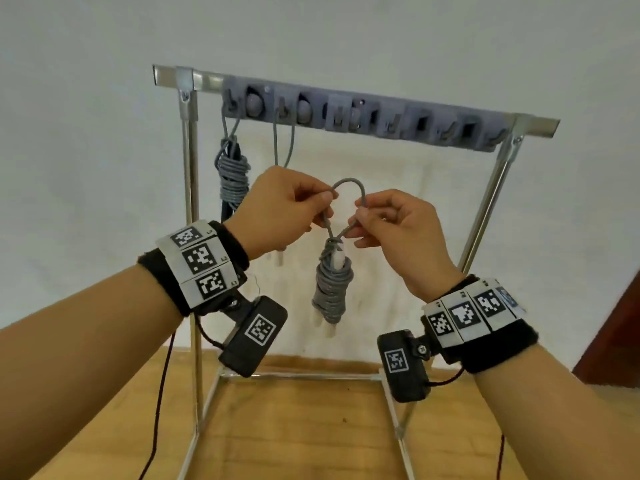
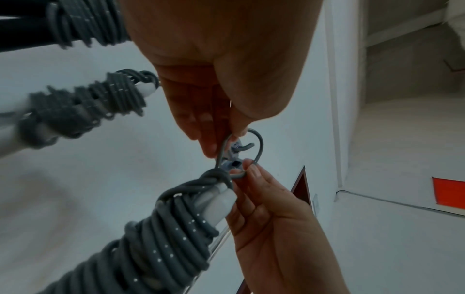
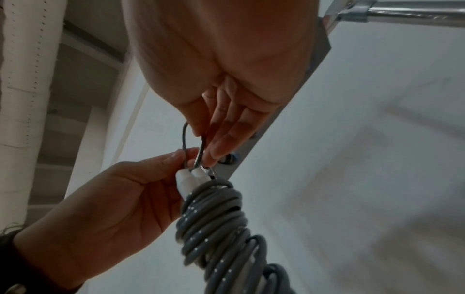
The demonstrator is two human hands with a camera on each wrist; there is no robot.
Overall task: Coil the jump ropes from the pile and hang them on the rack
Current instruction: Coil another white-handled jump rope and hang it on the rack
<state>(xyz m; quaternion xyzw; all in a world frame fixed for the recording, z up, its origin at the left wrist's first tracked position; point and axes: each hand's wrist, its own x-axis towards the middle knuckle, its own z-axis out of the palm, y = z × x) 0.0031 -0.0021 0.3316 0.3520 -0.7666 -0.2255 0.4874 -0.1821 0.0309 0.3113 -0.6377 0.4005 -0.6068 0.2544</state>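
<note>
Fingertips of your left hand [image 1: 277, 202] and right hand [image 1: 391, 223] are pinching the coiled jump rope's loop [image 1: 349, 188] open, so keep spreading it wide while lifting toward a free rack hook [image 1: 391, 124].

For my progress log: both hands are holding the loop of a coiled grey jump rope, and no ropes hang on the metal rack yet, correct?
Not quite: in the head view two coiled grey ropes already hang on the metal rack; the rest stands.
</note>
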